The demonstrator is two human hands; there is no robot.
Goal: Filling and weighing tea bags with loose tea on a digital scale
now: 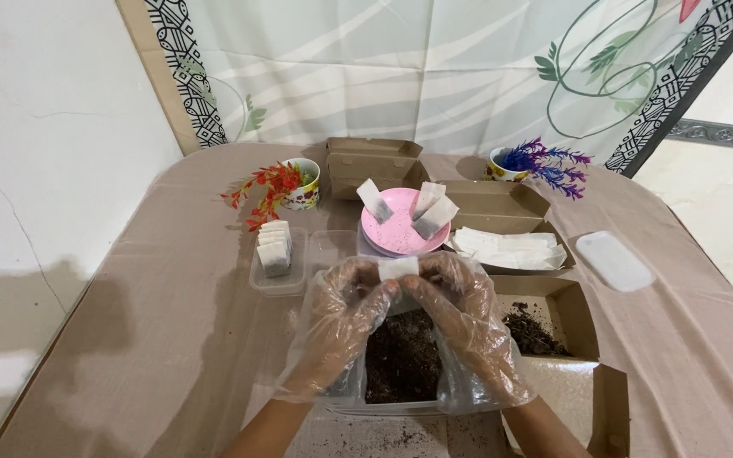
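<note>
My left hand [341, 318] and my right hand [464, 318] both wear loose clear plastic gloves. Together they pinch a small white paper sachet [399, 268] by its two ends, just above a tray of dark loose soil-like material [400, 360]. Beyond the sachet stands a pink plate [396, 233] with three filled white sachets leaning on it. A clear plastic tub [277, 263] to the left holds a row of several filled sachets.
An open cardboard box [553, 314] at the right holds more dark material. Another box [506, 246] holds flat empty white sachets. A white lid [612, 260] lies far right. Two cups with artificial plants, red [286, 187] and purple [536, 165], stand at the back beside a closed box [375, 161].
</note>
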